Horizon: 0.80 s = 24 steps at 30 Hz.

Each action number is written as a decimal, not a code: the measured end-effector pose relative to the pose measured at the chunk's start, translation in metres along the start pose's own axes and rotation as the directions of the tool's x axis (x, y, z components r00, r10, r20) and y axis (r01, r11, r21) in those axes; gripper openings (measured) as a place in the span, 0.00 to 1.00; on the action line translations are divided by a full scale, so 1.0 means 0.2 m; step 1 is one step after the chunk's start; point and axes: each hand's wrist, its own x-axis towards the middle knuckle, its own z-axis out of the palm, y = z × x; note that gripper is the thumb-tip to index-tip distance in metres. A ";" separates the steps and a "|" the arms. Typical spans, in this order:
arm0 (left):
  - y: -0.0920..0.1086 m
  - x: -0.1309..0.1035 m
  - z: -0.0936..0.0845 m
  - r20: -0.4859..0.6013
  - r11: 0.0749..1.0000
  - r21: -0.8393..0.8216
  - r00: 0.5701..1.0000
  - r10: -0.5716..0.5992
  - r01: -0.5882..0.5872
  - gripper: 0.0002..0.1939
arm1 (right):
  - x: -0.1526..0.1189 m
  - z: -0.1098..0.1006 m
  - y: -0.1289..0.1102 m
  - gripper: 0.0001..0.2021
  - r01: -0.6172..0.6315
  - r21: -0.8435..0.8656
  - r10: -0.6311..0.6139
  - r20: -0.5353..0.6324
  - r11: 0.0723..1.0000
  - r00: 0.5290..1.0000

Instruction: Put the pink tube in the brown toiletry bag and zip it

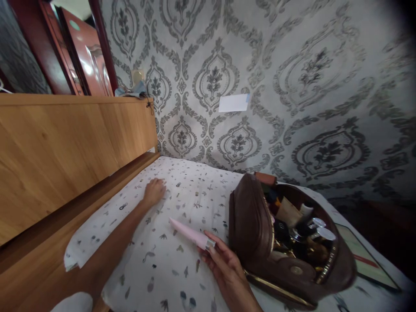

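In the head view my right hand (224, 264) is closed around the silver-capped end of a pale pink squeeze tube (188, 232). The tube lies slantwise just above the patterned sheet, its flat end pointing up and left. Farther off, my left hand (155, 190) rests palm down on the white sheet (195, 186), its slightly blurred fingers loosely bent with no object seen in them. Right beside my right hand stands a brown leather cosmetics bag (248, 216), unzipped, its lid folded back. Inside are several bottles with clear round caps (325, 234) and a tan packet (288, 211).
A wooden bed board (74, 143) runs along the left, with a cloth (131, 90) on top. The patterned wall (214, 78) bounds the far side and carries a white paper (234, 103). Right of the bag lies a flat greenish panel (367, 255).
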 end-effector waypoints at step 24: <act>-0.22 0.21 -0.06 0.281 0.999 -0.027 0.959 -0.031 0.040 0.35 | -0.02 0.00 -0.01 0.26 0.009 -0.016 -0.009 0.024 1.000 1.000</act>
